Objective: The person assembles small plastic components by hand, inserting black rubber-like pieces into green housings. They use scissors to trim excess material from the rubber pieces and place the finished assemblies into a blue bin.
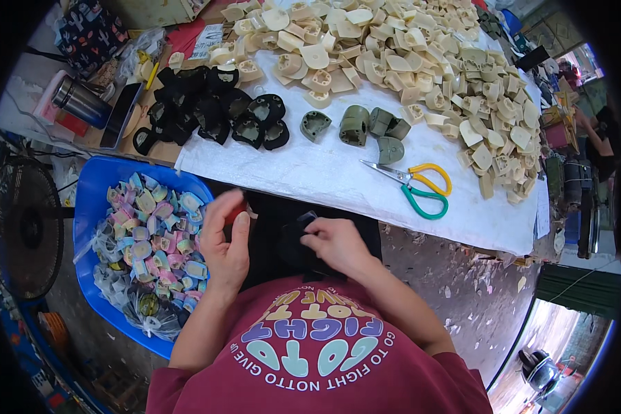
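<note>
My left hand [224, 245] is raised at the table's near edge, beside the blue tub. Its fingers are curved and blurred, the thumb apart from them. A small red thing [235, 211] shows between them; I cannot tell whether it is gripped. Over my lap, my right hand [338, 243] is closed, thumb and forefinger pinching a dark piece [298, 233] that hardly stands out from the black cloth beneath. A small greyish bit shows at its top. Several olive-green hollow blocks [354, 125] and scissors [407, 185] with yellow and green handles lie on the white table cover [276, 165].
Black cupped pieces [210, 114] are heaped at the table's left. A large pile of cream moulded pieces [393, 55] covers the far and right side. The blue tub [90, 186] holds pastel pieces. A fan [27, 224], a steel flask [83, 100] and a phone [122, 116] are on the left.
</note>
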A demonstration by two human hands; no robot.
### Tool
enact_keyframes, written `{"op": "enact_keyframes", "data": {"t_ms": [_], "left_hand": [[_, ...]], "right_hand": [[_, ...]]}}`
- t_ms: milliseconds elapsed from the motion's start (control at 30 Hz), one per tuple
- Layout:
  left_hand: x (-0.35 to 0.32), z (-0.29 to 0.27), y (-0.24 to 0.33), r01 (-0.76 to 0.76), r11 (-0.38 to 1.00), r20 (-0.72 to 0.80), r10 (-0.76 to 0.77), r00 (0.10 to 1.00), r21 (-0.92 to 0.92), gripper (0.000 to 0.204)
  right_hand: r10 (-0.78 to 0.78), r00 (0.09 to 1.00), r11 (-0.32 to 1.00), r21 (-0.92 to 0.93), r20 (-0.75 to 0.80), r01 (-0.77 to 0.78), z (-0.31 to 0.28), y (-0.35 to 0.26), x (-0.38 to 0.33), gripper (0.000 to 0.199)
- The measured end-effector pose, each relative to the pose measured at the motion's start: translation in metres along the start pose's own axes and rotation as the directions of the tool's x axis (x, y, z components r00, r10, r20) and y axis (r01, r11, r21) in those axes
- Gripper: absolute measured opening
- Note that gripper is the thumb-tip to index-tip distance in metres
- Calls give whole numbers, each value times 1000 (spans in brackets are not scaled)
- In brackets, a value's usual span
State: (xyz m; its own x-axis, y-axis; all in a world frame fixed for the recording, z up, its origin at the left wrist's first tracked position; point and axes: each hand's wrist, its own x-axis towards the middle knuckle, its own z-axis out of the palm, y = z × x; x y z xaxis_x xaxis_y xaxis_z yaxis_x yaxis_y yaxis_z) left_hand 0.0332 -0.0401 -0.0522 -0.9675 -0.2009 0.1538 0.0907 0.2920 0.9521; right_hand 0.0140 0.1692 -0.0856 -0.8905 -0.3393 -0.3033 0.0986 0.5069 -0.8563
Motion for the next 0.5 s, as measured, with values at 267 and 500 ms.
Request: {"op": "enact_keyframes", "data": {"t_ms": [267,500], "left_hand": [[-6,25,14,724,682,533,-579,618,-99,46],[5,20,20,903,322,824,-398,403,-285,64]], "right_hand": [[20,992,969,248,-121,10,-46,-32,-30,17],[-628,704,775,-181,-333,606,-58,-56,-49,26]]}}
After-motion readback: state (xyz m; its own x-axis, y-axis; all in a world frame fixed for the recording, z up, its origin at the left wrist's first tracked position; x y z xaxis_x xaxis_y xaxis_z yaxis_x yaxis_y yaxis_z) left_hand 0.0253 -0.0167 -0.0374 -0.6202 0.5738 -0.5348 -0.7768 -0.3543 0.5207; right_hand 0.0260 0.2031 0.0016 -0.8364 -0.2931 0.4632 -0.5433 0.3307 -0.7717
